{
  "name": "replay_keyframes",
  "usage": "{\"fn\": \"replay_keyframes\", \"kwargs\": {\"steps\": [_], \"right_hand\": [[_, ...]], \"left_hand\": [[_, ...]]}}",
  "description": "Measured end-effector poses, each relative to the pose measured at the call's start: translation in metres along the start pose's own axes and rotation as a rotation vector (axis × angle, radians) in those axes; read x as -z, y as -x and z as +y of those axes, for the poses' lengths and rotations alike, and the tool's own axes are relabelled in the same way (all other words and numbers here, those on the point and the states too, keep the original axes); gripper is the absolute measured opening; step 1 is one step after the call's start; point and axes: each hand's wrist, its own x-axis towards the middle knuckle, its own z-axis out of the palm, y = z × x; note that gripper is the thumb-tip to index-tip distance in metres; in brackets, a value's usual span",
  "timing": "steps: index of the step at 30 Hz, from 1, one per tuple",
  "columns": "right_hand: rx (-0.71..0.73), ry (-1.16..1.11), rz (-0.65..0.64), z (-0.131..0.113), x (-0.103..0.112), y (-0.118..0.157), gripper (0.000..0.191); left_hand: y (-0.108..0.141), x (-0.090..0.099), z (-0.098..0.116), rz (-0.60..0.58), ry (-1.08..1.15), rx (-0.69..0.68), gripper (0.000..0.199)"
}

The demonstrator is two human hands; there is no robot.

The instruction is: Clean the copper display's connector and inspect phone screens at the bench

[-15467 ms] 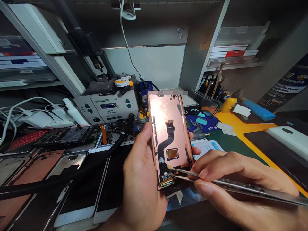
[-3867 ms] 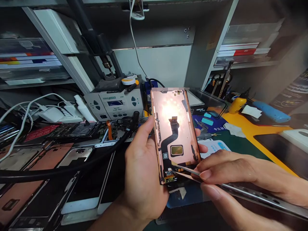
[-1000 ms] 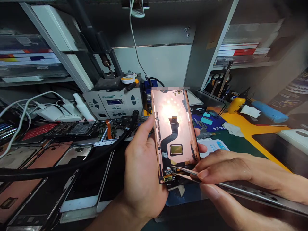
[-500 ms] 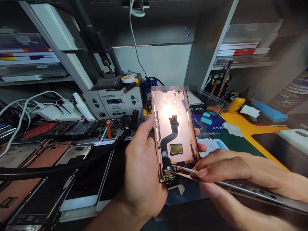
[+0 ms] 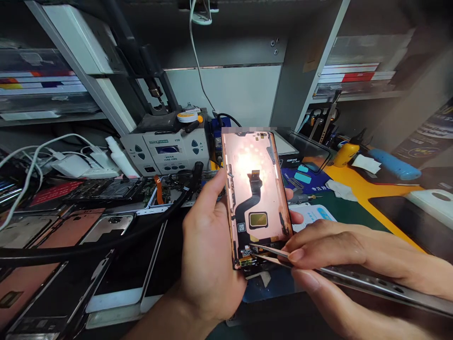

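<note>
A copper-backed phone screen (image 5: 271, 189) is held up in my left hand (image 5: 208, 236), its thumb along the left edge and fingertips showing at the right edge. A black flex cable (image 5: 244, 203) runs down the copper back to small components (image 5: 247, 250) at the lower end. Pinched between the thumb and fingers of my right hand (image 5: 339, 250) is a pair of metal tweezers (image 5: 354, 278). The tweezer tips are slightly apart, over the components at the screen's bottom edge. Whether they touch cannot be made out.
Several phone screens and phone parts (image 5: 127, 264) lie on the left, crossed by a thick black hose (image 5: 88, 252). Behind stands a grey rework station (image 5: 166, 151). On the right are a yellow bottle (image 5: 347, 153), a blue roll-shaped thing (image 5: 394, 164) and a dark phone (image 5: 399, 215).
Both hands, the screen and the tweezers keep nearly the same positions. The whole view has shifted very slightly.
</note>
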Motion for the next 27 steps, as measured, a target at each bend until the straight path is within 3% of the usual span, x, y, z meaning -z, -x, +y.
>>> {"fn": "replay_keyframes", "kwargs": {"steps": [15, 23, 27], "right_hand": [[0.013, 0.0, -0.021, 0.0006, 0.0012, -0.002, 0.025], [-0.004, 0.023, -0.01, 0.0031, 0.0004, 0.001, 0.02], [0.014, 0.075, -0.023, 0.0039, 0.0013, 0.002, 0.008]], "left_hand": [[0.0005, 0.0002, 0.0001, -0.007, -0.029, 0.001, 0.061], [0.0021, 0.0002, -0.0006, -0.02, -0.007, 0.005, 0.061], [0.0026, 0.0007, -0.0008, -0.031, 0.004, 0.003, 0.06]]}}
